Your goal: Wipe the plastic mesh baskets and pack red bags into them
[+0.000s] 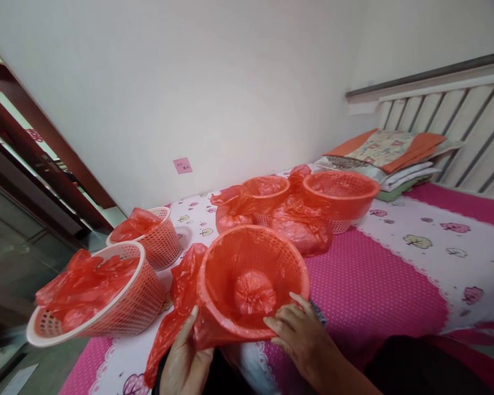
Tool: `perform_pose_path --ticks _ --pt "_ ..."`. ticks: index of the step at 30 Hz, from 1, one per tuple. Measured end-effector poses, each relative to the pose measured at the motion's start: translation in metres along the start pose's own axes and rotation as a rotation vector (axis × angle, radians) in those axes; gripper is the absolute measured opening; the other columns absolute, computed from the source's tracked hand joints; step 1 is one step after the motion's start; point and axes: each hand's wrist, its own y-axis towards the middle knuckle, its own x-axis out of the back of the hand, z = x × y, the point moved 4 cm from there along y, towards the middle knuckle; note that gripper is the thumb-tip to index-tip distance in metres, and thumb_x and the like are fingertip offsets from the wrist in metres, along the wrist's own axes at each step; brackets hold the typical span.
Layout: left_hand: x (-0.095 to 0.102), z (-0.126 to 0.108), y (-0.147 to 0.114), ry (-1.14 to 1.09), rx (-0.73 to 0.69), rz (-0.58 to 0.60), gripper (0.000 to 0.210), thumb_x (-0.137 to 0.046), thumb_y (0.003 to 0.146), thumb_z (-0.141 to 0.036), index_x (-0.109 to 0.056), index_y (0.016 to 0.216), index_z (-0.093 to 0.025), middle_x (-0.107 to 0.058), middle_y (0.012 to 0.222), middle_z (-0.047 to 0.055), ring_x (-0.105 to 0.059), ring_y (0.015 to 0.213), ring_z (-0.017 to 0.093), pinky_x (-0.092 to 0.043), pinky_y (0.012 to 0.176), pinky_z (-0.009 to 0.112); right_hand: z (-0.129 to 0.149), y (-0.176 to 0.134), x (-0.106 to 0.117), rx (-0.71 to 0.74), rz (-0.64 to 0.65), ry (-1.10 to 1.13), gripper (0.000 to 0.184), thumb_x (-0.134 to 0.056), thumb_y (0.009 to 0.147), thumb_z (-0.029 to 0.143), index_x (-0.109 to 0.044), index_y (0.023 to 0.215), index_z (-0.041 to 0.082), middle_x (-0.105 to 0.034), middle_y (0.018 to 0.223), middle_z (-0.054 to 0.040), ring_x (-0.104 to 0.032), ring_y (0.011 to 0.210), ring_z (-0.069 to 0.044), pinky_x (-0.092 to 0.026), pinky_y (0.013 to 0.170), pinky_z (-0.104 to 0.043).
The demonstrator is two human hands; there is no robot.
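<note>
In front of me a plastic basket stands tilted toward me. A red plastic bag (255, 291) lines its inside and is folded over its rim, with the gathered bag bottom showing on the basket floor. At the near left side my left hand (185, 354) grips the bag by the rim, thumb up; its other fingers are partly hidden. Curled over the near right rim, my right hand (298, 337) holds the bag's folded edge. A loose crumpled part of red bag (181, 296) hangs down on the left of the basket.
Two pink baskets with white rims (148, 291) (170, 241) hold loose red bags at left. Behind are two more bag-lined baskets (341, 186) (267, 186) and a crumpled red bag (300, 230). All rest on a patterned bedspread (379, 280); folded bedding (387, 153) lies back right.
</note>
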Motion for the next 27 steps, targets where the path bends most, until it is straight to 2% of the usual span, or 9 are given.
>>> perform_pose_path --ticks 4,7,10,13,15,17,20,24,27 --pt "-0.014 -0.024 0.012 -0.219 -0.017 -0.068 0.058 -0.065 0.085 -0.047 -0.064 0.141 -0.031 -0.068 0.142 0.002 -0.058 0.139 0.033 -0.053 0.114 0.048 0.003 0.000 -0.004 0.053 -0.018 -0.014 0.019 -0.061 0.103 0.029 -0.068 0.120 0.025 -0.068 0.083 0.0028 -0.064 0.078 -0.016 -0.041 0.113 -0.049" --pt "-0.025 -0.034 0.017 -0.463 0.049 -0.088 0.054 -0.073 0.081 -0.037 -0.070 0.134 -0.029 -0.071 0.137 0.004 -0.069 0.123 0.029 -0.062 0.099 0.038 0.007 0.001 -0.004 0.068 0.006 0.008 0.021 -0.060 0.104 0.026 -0.068 0.124 0.024 -0.067 0.083 0.0023 -0.063 0.080 -0.016 -0.038 0.114 -0.050" --pt "-0.038 -0.040 0.017 -0.601 0.091 0.005 0.056 -0.083 0.076 -0.027 -0.072 0.130 -0.021 -0.079 0.110 0.007 -0.076 0.090 0.018 -0.063 0.078 0.024 0.013 0.000 -0.004 0.104 -0.001 0.037 0.024 -0.058 0.105 0.026 -0.067 0.127 0.023 -0.067 0.084 0.0010 -0.063 0.081 -0.017 -0.037 0.115 -0.052" --pt "-0.053 -0.044 0.018 -0.710 0.093 0.102 0.055 -0.084 0.078 -0.018 -0.071 0.132 -0.017 -0.077 0.088 0.003 -0.069 0.066 0.009 -0.059 0.067 0.016 0.016 -0.002 -0.007 0.114 0.020 0.029 0.028 -0.057 0.103 0.021 -0.065 0.130 0.023 -0.068 0.087 -0.0012 -0.063 0.084 -0.019 -0.037 0.114 -0.055" --pt "-0.058 -0.049 0.025 -0.778 0.082 0.092 0.051 -0.083 0.075 -0.011 -0.074 0.126 -0.016 -0.079 0.100 0.007 -0.074 0.079 0.011 -0.061 0.076 0.016 0.016 -0.004 -0.009 0.111 0.033 0.017 0.028 -0.056 0.102 0.020 -0.066 0.129 0.023 -0.068 0.086 -0.0015 -0.062 0.083 -0.019 -0.038 0.113 -0.057" --pt "-0.058 -0.056 0.034 -0.795 0.032 0.076 0.050 -0.083 0.073 -0.011 -0.075 0.123 -0.017 -0.074 0.128 0.012 -0.074 0.108 0.018 -0.060 0.093 0.021 0.016 -0.006 -0.011 0.106 0.046 0.020 0.027 -0.057 0.102 0.021 -0.067 0.126 0.023 -0.067 0.085 -0.0012 -0.062 0.082 -0.019 -0.039 0.113 -0.058" --pt "-0.045 -0.066 0.047 -0.627 -0.143 0.053 0.053 -0.084 0.078 -0.022 -0.070 0.129 -0.020 -0.067 0.142 0.014 -0.070 0.122 0.026 -0.060 0.098 0.031 0.014 -0.005 -0.009 0.085 0.071 0.026 0.029 -0.058 0.102 0.021 -0.065 0.129 0.025 -0.068 0.087 -0.0009 -0.063 0.086 -0.020 -0.039 0.115 -0.059" --pt "-0.019 -0.063 0.049 -0.084 -0.439 -0.111 0.042 -0.075 0.090 -0.037 -0.068 0.129 -0.021 -0.077 0.104 0.007 -0.073 0.089 0.017 -0.058 0.075 0.025 0.004 -0.002 0.013 0.037 0.031 0.038 0.032 -0.058 0.102 0.022 -0.062 0.134 0.023 -0.072 0.102 -0.0045 -0.067 0.099 -0.022 -0.043 0.115 -0.055" --pt "-0.017 -0.052 0.042 0.303 -0.620 -0.122 0.024 -0.063 0.098 -0.034 -0.072 0.116 -0.022 -0.075 0.103 0.005 -0.070 0.099 0.019 -0.056 0.089 0.031 -0.009 -0.006 0.034 -0.070 -0.090 0.114 0.042 -0.057 0.102 0.022 -0.056 0.144 0.023 -0.068 0.127 -0.0102 -0.062 0.124 -0.026 -0.046 0.114 -0.051"
